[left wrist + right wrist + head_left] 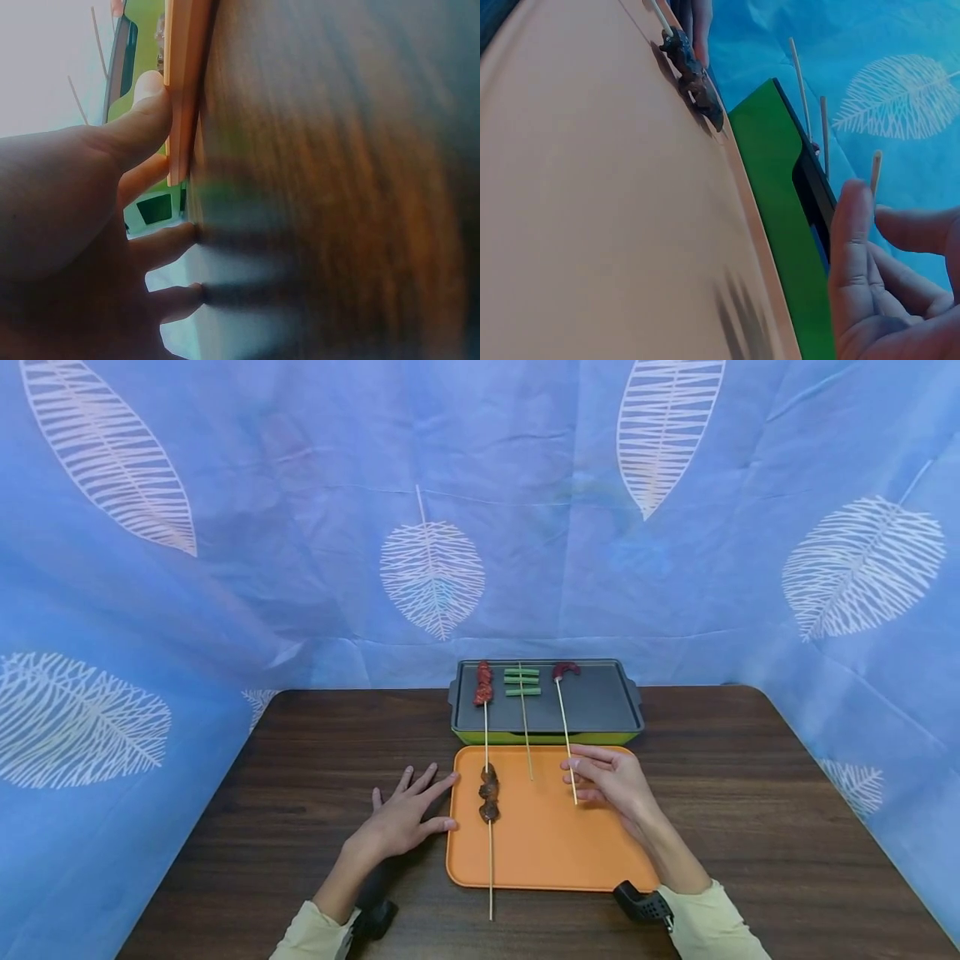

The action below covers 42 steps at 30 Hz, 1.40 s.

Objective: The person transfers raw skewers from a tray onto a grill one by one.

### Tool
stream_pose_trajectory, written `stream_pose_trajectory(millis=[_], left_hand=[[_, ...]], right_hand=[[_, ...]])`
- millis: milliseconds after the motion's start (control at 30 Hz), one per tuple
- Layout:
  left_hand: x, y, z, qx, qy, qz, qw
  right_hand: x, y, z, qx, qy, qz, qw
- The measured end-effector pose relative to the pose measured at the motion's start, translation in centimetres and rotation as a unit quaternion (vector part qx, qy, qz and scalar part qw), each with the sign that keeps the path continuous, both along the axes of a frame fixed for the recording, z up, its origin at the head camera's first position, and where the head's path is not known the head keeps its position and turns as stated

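My right hand (611, 781) pinches the bare stick of a skewer (565, 718) between thumb and fingers, over the orange tray (555, 852). A dark red curled piece (566, 670) at its far end lies over the grill plate. In the right wrist view the stick's end (877, 169) sticks up past the fingers. My left hand (401, 818) is spread at the tray's left edge; in the left wrist view its thumb (146, 112) touches the rim, other fingertips rest on the table. A skewer of brown meat chunks (489, 793) lies along the tray's left side.
Behind the tray stands a green grill with a dark flat plate (592, 702). A red meat skewer (484, 685) and a green vegetable skewer (522, 682) lie on it, sticks reaching over the tray. A blue leaf-patterned cloth (525, 568) hangs behind the wooden table (315, 752).
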State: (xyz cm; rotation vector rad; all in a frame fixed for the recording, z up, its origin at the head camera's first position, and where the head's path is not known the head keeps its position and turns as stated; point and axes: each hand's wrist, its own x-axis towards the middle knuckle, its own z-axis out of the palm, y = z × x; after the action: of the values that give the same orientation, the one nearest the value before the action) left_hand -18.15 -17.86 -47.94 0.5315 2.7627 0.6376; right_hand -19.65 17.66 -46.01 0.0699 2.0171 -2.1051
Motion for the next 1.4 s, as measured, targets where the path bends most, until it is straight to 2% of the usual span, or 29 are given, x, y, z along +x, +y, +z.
stream_pose_trajectory(millis=[167, 300, 367, 467, 667, 733, 867, 967, 1100, 1400], left_hand=[[0.1, -0.1, 0.1, 0.005, 0.001, 0.0, 1.0], [0.1, -0.1, 0.1, 0.005, 0.0, 0.0, 1.0], [0.1, -0.1, 0.1, 0.006, -0.001, 0.0, 1.0], [0.1, -0.1, 0.1, 0.007, -0.003, -0.002, 1.0], [0.1, -0.2, 0.2, 0.01, -0.004, -0.003, 0.9999], [0.1, -0.2, 0.2, 0.01, -0.003, -0.004, 0.9999], [0.0, -0.2, 0.1, 0.008, -0.005, -0.003, 1.0], [0.1, 0.0, 0.2, 0.005, -0.007, 0.001, 1.0], [0.1, 0.1, 0.3, -0.001, -0.006, 0.005, 1.0], [0.0, 0.1, 0.3, -0.004, -0.005, 0.007, 1.0]], right_hand=[[0.2, 0.5, 0.5, 0.044, 0.024, -0.009, 0.9987], [0.8, 1.1, 1.6, 0.109, 0.094, -0.026, 0.9893], [1.1, 1.3, 2.4, 0.124, 0.123, -0.024, 0.9842], [1.8, 1.2, 3.6, 0.13, 0.148, 0.007, 0.9805], [3.5, -0.1, 5.3, 0.102, 0.148, 0.113, 0.9772], [3.8, -0.8, 5.4, 0.087, 0.137, 0.151, 0.9751], [4.4, -2.4, 4.7, 0.064, 0.087, 0.231, 0.967], [4.8, -3.7, 3.8, 0.053, 0.046, 0.269, 0.9607], [5.0, -4.9, 2.8, 0.039, 0.008, 0.282, 0.9585], [4.8, -6.4, 0.1, 0.013, -0.04, 0.274, 0.9608]])
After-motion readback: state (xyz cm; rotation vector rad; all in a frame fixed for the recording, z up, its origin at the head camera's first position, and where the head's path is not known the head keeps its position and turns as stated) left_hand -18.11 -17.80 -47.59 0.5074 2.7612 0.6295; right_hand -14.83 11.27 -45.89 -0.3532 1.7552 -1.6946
